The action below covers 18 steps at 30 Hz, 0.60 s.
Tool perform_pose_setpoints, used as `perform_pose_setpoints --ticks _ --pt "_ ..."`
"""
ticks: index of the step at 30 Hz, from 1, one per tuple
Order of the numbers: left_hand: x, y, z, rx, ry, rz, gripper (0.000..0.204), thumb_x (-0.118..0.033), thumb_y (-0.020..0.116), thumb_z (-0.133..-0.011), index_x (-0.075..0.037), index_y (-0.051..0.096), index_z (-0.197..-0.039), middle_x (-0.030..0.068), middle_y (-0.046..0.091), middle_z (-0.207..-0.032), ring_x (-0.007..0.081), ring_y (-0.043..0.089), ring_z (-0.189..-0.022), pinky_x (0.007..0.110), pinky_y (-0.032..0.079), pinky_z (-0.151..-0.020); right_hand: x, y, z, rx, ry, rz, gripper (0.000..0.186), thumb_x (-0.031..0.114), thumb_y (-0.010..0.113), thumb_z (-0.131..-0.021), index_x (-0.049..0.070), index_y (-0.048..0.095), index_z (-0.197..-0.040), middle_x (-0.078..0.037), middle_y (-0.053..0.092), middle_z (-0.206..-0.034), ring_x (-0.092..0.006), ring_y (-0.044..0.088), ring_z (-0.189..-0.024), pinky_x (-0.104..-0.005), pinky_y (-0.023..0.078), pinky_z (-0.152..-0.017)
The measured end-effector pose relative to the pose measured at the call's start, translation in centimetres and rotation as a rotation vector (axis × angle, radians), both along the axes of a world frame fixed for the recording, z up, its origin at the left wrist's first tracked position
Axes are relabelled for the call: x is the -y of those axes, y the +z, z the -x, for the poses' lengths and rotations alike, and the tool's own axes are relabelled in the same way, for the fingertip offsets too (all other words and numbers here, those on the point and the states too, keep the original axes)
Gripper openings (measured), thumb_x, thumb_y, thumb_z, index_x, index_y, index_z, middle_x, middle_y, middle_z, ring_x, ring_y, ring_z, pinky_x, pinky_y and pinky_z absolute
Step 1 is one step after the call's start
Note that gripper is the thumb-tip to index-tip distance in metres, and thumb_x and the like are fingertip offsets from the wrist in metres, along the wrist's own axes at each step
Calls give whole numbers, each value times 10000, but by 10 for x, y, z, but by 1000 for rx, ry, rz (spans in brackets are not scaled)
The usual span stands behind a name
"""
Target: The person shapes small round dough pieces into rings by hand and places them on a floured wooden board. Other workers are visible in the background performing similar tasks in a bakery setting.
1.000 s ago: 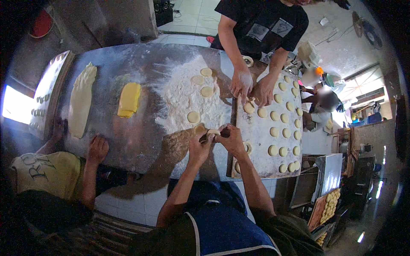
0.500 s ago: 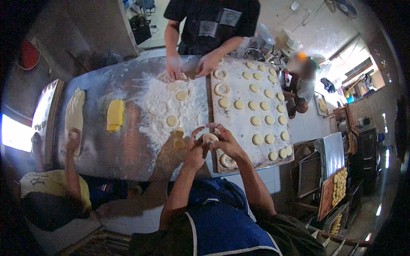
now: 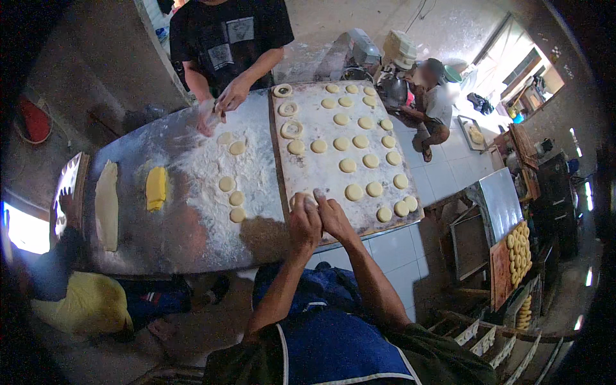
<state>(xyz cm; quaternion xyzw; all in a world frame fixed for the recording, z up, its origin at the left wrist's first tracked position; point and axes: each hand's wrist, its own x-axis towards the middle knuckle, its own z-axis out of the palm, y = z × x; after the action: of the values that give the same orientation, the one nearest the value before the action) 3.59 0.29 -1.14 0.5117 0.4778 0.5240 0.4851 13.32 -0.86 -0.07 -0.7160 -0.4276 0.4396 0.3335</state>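
My left hand [image 3: 305, 221] and my right hand [image 3: 333, 218] are close together over the near-left part of a floured board [image 3: 314, 172], both closed round a pale dough piece [image 3: 299, 199], mostly hidden by my fingers. The board bears several pale dough rounds [image 3: 353, 191] in loose rows and three dough rings [image 3: 292, 129] along its far-left side. Left of it, flour [image 3: 199, 163] is spread on the metal table [image 3: 138, 234], with more dough rounds [image 3: 237, 214] lying in it.
A co-worker in a dark T-shirt [image 3: 228, 45] works opposite, hands over the flour. Another in yellow [image 3: 80, 298] is lower left; a crouching person [image 3: 433, 109] is at right. A dough slab [image 3: 106, 205] and yellow block [image 3: 156, 188] lie left. A loaded rack tray [image 3: 520, 253] stands right.
The view has turned, shifting the co-worker opposite leftward in it. My hands have moved from mid-air near the board's edge onto its near-left part, their fingers now covering most of the dough piece.
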Motion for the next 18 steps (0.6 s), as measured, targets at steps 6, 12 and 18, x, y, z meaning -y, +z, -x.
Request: perform_pose_setpoints --ticks 6,12,18 --pt "20 -15 -14 -330 26 134 462 -386 383 -1004 -46 553 -742 5 504 -645 142 514 -610 353 457 -573 29 4 -9 -74 -95 -97 662 490 384 -977 -57 655 -721 -164 617 -609 -219 569 -554 -393 463 -570" --pt "44 -21 -22 307 80 203 410 -370 412 -1006 -70 539 -757 -4 501 -666 113 507 -595 294 457 -514 53 -4 -19 -235 -178 -210 673 445 348 -989 -101 607 -693 -212 560 -578 -255 588 -576 -450 464 -577" --pt "59 -17 -28 256 -5 231 427 -373 353 -1018 -49 490 -777 13 490 -682 126 511 -632 324 462 -546 67 -5 -31 -178 -21 -210 695 476 346 -993 -94 645 -731 -268 585 -623 -299 591 -583 -428 455 -608"
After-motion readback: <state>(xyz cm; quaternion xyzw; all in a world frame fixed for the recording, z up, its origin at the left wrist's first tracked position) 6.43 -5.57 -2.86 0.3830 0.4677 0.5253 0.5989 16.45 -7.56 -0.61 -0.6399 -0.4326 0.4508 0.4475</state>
